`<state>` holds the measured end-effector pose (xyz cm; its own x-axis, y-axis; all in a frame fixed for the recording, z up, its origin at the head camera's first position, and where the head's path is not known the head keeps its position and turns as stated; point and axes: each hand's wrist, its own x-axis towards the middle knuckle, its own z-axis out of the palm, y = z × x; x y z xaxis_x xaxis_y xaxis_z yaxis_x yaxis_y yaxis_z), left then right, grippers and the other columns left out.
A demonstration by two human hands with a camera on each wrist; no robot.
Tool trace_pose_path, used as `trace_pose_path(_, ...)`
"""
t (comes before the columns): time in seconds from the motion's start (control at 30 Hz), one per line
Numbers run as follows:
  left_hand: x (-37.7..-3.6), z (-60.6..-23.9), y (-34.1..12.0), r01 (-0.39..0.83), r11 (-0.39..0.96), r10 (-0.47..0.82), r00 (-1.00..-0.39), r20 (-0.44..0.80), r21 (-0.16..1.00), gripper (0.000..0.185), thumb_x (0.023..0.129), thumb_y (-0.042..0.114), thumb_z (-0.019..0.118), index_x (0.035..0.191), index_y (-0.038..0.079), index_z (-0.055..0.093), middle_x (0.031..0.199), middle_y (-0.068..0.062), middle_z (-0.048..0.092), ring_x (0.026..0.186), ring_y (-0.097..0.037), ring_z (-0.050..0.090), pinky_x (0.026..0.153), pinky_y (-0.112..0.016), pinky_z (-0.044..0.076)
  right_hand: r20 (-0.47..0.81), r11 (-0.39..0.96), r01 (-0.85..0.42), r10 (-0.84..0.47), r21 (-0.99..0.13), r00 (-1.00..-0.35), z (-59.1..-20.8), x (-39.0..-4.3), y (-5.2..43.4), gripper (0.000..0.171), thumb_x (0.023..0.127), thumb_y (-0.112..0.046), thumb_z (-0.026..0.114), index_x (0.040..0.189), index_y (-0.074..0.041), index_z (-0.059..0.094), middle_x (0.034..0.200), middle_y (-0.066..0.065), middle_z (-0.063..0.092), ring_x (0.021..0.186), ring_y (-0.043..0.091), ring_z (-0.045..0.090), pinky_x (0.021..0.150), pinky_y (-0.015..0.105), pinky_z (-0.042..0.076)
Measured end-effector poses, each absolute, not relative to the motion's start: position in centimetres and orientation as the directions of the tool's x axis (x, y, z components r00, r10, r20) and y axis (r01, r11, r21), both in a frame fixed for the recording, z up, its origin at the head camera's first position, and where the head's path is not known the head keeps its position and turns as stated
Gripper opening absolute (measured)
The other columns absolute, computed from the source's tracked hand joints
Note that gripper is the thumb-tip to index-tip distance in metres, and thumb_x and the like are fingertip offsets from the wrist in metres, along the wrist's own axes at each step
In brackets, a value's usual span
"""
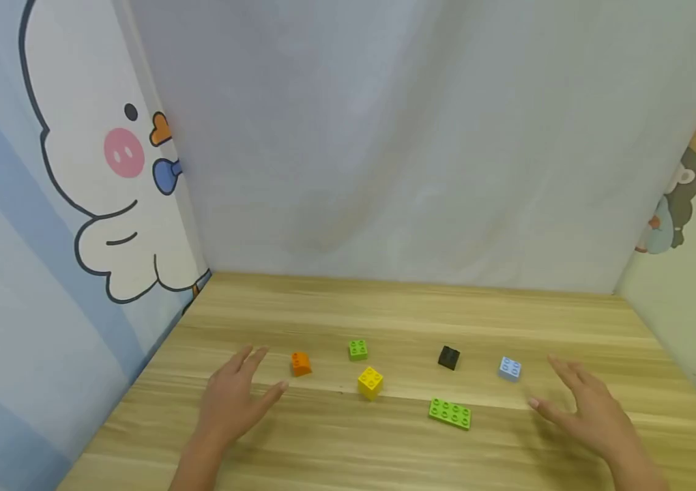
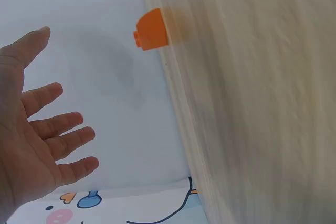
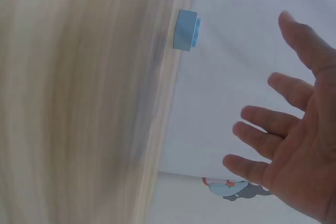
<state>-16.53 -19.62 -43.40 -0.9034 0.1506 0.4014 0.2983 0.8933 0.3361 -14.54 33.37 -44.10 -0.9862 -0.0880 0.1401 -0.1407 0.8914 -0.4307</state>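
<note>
Several toy bricks lie in a loose row on the wooden table (image 1: pixel 385 443): an orange one (image 1: pixel 301 363), a small green one (image 1: pixel 357 350), a yellow one (image 1: pixel 370 382), a black one (image 1: pixel 448 357), a light blue one (image 1: pixel 510 368) and a long flat green plate (image 1: pixel 450 413). My left hand (image 1: pixel 234 395) hovers with spread fingers just left of the orange brick (image 2: pixel 152 30), holding nothing. My right hand (image 1: pixel 581 402) hovers open to the right of the light blue brick (image 3: pixel 186 30), also empty. Both palms (image 2: pixel 26 129) (image 3: pixel 294 140) show straight fingers in the wrist views.
A white cloth (image 1: pixel 385 150) hangs behind the table. A cartoon duck panel (image 1: pixel 90 177) closes the left side, and another printed panel (image 1: pixel 692 191) the right. The table's far edge meets the cloth.
</note>
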Motion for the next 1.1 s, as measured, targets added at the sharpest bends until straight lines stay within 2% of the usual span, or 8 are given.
trace_pose_path(0.27, -17.1, -43.1, -18.4, 0.283, 0.838, 0.131, -0.934, 0.332, 0.466, 0.058, 0.092, 0.034, 0.077, 0.137, 0.001, 0.062, 0.136, -0.025, 0.062, 0.121, -0.045, 0.061, 0.096, -0.064, 0.05, 0.115, 0.812, -0.141, -0.092, -0.567, -0.989, -44.2, -14.5, 32.0, 0.074, 0.095, -0.031, 0.076, 0.148, 0.01, 0.044, 0.148, 0.043, 0.041, 0.131, 0.065, 0.041, 0.098, 0.075, 0.04)
trace_pose_path(0.43, -17.3, -42.7, -17.7, 0.287, 0.77, 0.131, -0.946, 0.298, 0.571, 0.056, 0.093, 0.032, 0.078, 0.137, 0.001, 0.062, 0.138, -0.024, 0.062, 0.125, -0.045, 0.059, 0.101, -0.062, 0.048, 0.072, 0.787, -0.115, -0.09, -0.606, -0.993, -44.2, -14.8, 31.4, 0.073, 0.097, -0.032, 0.073, 0.151, 0.008, 0.043, 0.146, 0.042, 0.045, 0.128, 0.063, 0.047, 0.093, 0.071, 0.048)
trace_pose_path(0.53, -17.7, -42.7, -17.4, 0.3, 0.749, 0.126, -0.94, 0.317, 0.591, 0.054, 0.092, 0.029, 0.079, 0.136, 0.0, 0.063, 0.135, -0.023, 0.064, 0.125, -0.044, 0.06, 0.103, -0.061, 0.048, 0.064, 0.76, -0.113, -0.095, -0.64, -0.993, -44.1, -15.0, 31.0, 0.072, 0.098, -0.031, 0.072, 0.151, 0.008, 0.043, 0.146, 0.04, 0.047, 0.128, 0.06, 0.05, 0.093, 0.069, 0.049)
trace_pose_path(0.7, -18.2, -42.7, -17.0, 0.322, 0.696, 0.12, -0.934, 0.338, 0.642, 0.051, 0.091, 0.023, 0.081, 0.133, -0.001, 0.065, 0.134, -0.022, 0.065, 0.127, -0.044, 0.059, 0.105, -0.06, 0.046, 0.053, 0.693, -0.105, -0.096, -0.713, -0.994, -44.2, -15.5, 30.4, 0.072, 0.098, -0.027, 0.072, 0.151, 0.01, 0.041, 0.15, 0.038, 0.044, 0.131, 0.058, 0.049, 0.1, 0.068, 0.046)
trace_pose_path(0.97, -18.2, -43.6, -15.8, 0.281, 0.591, 0.13, -0.958, 0.255, 0.756, 0.048, 0.09, 0.019, 0.082, 0.132, 0.001, 0.067, 0.135, -0.018, 0.066, 0.124, -0.042, 0.061, 0.104, -0.058, 0.049, -0.005, 0.592, -0.058, -0.105, -0.804, -0.994, -44.8, -15.4, 29.6, 0.069, 0.098, -0.017, 0.072, 0.152, 0.012, 0.039, 0.146, 0.038, 0.048, 0.129, 0.054, 0.052, 0.1, 0.06, 0.05)
trace_pose_path(1.1, -18.1, -43.8, -15.0, 0.259, 0.535, 0.143, -0.966, 0.216, 0.804, 0.048, 0.089, 0.018, 0.082, 0.131, 0.001, 0.067, 0.134, -0.018, 0.066, 0.123, -0.04, 0.061, 0.105, -0.058, 0.048, 0.022, 0.553, -0.085, -0.119, -0.829, -0.993, -45.1, -15.5, 29.2, 0.068, 0.096, -0.015, 0.073, 0.151, 0.01, 0.042, 0.144, 0.034, 0.053, 0.127, 0.05, 0.055, 0.094, 0.037, 0.055)
